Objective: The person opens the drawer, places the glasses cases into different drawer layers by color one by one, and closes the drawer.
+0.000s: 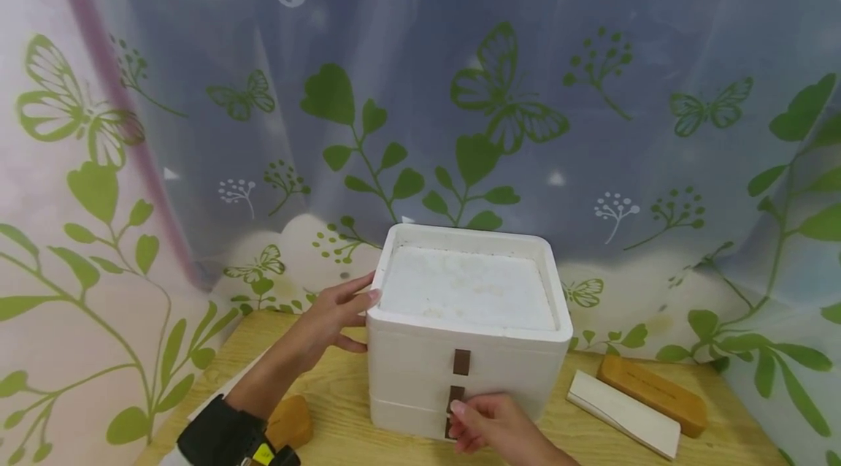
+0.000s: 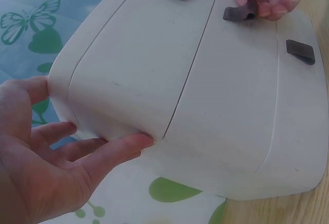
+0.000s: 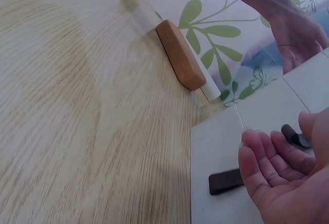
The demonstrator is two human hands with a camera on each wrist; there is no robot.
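Observation:
A white drawer box (image 1: 407, 360) with three drawers stands on the table, each front bearing a brown pull tab. My left hand (image 1: 331, 316) steadies the box's left side near the top, fingers extended against the wall; in the left wrist view its thumb lies along the box edge. With thumb and index finger, my right hand (image 1: 496, 426) pinches the middle drawer's pull tab (image 2: 240, 12), which is bent out of shape there. The top tab (image 1: 462, 362) and the bottom tab (image 2: 300, 52) hang free. All the drawer fronts look closed. The box top is a shallow, stained tray (image 1: 466, 283).
An orange-brown case (image 1: 657, 393) and a flat white case (image 1: 624, 415) lie to the right of the box. Another orange-brown case (image 1: 290, 422) sits at left, partly behind my left forearm. A patterned curtain (image 1: 420, 86) hangs close behind the box.

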